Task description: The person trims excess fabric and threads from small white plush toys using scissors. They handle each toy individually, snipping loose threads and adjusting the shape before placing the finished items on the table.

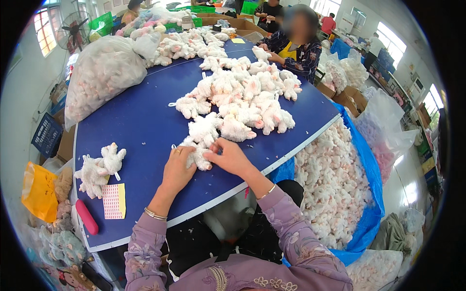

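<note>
- Plush toy (198, 157), white: on blue table (145, 131), below the toy heap (242, 92).
- Left hand (177, 169) (ringed): fingers closed on toy's left side.
- Right hand (233, 157): thumb and forefinger bent at its right; whether pinching, cannot tell.

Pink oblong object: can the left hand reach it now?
Probably yes: the left hand touches a white plush toy, but only a flat sheet lies between that hand and the pink object.
</note>
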`<state>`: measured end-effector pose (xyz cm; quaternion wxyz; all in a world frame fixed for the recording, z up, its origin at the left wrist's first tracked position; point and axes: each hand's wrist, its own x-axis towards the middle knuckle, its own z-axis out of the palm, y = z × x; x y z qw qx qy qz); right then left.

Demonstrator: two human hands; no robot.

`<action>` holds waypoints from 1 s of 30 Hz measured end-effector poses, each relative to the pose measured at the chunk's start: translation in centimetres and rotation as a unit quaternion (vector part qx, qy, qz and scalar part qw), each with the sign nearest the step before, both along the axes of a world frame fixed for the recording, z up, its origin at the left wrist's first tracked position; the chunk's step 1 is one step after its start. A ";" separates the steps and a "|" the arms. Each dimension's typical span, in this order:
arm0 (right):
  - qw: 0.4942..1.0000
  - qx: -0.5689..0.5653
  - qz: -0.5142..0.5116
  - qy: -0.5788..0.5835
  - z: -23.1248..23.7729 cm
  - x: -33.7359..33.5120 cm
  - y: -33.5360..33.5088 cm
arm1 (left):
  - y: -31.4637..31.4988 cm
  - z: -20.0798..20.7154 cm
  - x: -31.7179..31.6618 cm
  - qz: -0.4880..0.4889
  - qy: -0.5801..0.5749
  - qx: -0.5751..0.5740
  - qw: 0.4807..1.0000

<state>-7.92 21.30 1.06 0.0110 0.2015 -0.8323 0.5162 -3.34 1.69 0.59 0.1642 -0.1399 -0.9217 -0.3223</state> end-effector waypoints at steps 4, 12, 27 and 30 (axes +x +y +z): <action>0.999 -0.003 0.032 0.009 -0.9 1.0 -1.2 | 0.1 -0.4 0.1 0.001 0.028 0.046 0.999; 0.952 -0.250 0.031 -0.175 -0.5 0.5 -0.3 | 1.4 0.4 0.8 -0.005 -0.001 0.044 0.999; 0.972 -0.221 0.009 -0.084 1.8 1.0 1.0 | 0.5 -0.1 1.5 -0.026 -0.127 0.267 0.955; 0.981 -0.175 0.019 -0.082 1.0 0.6 1.9 | 0.6 0.4 1.6 -0.039 -0.153 0.301 0.940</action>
